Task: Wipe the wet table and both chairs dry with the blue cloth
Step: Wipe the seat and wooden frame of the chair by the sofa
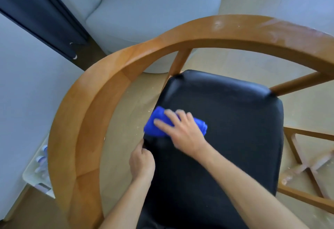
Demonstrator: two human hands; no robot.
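Right hand (184,131) pressing bunched blue cloth (159,125), black padded seat (235,138)

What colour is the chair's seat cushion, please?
Black, seen in the head view: seat cushion.

The right hand (184,131) presses the blue cloth (159,127) flat on the black seat (235,120) near its left edge, which the left hand (141,163) grips.

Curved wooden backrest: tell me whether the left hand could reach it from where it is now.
Probably yes. The left hand grips the seat edge right beside the backrest, with only open air between them.
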